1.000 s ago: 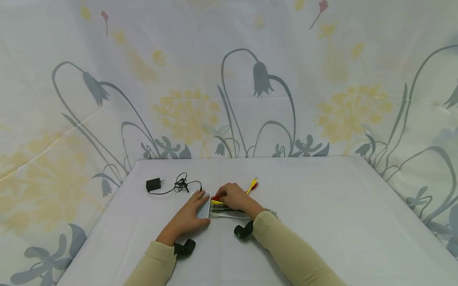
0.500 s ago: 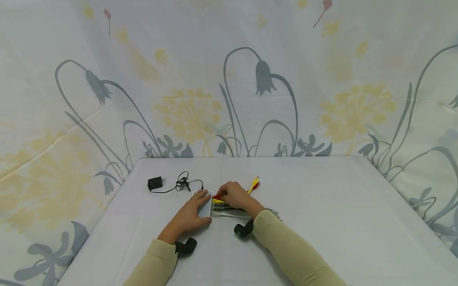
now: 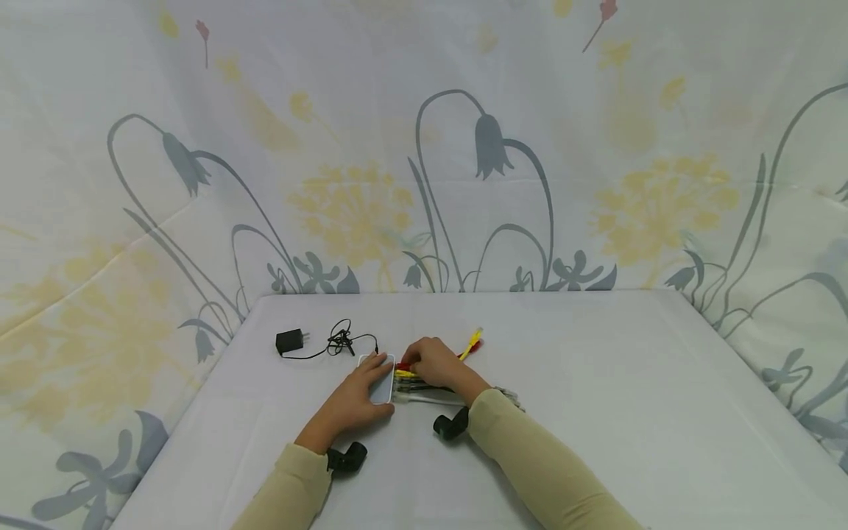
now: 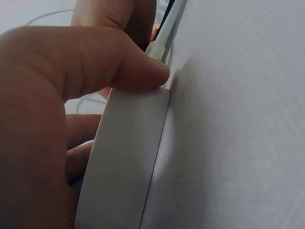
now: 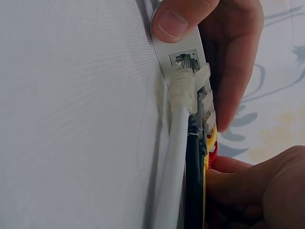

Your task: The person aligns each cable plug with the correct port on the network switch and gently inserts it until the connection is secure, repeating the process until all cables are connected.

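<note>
A white network switch (image 3: pixel 381 391) lies on the table with its port side facing right. My left hand (image 3: pixel 354 397) grips it, fingers over the top and the thumb (image 4: pixel 138 71) against its near corner. My right hand (image 3: pixel 437 366) pinches the red network cable (image 5: pixel 214 155) close to its plug, at the far end of the row of ports. Beside it a yellow cable (image 3: pixel 405 374), black cables (image 5: pixel 192 176) and a white cable (image 5: pixel 172 162) run to the ports. The white cable's clear plug (image 5: pixel 182 86) sits at the nearest port. The red plug's tip is hidden.
A black power adapter (image 3: pixel 289 341) lies at the back left, its coiled cord (image 3: pixel 341 340) running to the switch. Loose yellow (image 3: pixel 474 340) and red (image 3: pixel 478 346) cable ends stick out behind my right hand. Pale cable ends (image 3: pixel 510 396) lie beyond the right wrist.
The head view has shifted slightly. Both hands keep nearly the same places at the switch and the red cable, with no clear movement of the cables.
</note>
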### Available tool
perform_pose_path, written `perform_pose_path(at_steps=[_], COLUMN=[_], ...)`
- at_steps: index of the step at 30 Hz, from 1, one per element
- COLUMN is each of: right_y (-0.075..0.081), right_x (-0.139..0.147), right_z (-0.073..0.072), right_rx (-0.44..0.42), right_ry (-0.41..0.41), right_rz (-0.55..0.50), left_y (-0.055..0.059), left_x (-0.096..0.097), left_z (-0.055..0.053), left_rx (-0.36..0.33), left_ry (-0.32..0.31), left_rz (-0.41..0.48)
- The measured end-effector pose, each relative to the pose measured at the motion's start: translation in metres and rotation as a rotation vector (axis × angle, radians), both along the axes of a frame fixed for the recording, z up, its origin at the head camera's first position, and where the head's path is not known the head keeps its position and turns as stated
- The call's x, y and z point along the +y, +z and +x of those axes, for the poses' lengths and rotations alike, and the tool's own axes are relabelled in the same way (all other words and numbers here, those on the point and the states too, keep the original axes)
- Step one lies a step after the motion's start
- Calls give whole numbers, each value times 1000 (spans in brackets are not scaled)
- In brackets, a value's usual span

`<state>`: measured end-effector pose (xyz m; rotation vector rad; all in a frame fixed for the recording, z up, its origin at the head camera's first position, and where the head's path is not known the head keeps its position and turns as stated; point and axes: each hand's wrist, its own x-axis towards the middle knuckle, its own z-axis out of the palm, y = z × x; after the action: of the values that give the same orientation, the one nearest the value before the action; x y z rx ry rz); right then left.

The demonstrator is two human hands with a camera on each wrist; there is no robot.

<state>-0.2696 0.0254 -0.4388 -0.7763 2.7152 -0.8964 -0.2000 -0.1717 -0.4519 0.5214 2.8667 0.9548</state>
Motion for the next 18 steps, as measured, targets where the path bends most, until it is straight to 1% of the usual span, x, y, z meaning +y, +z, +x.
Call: perform_pose_path(at_steps=[5, 13, 18], right_y=[0, 1, 1], right_x=[-1, 1, 4], right_z=[3, 4, 3], right_rx=[15, 68, 59], right_ry=[8, 51, 71], right_rz=[14, 37, 45], left_y=[-1, -2, -2], left_x=[-1, 0, -1], left_z=[0, -1, -1], left_rx=[-5, -11, -20], left_ry=[5, 13, 15], left_rz=[2, 7, 2])
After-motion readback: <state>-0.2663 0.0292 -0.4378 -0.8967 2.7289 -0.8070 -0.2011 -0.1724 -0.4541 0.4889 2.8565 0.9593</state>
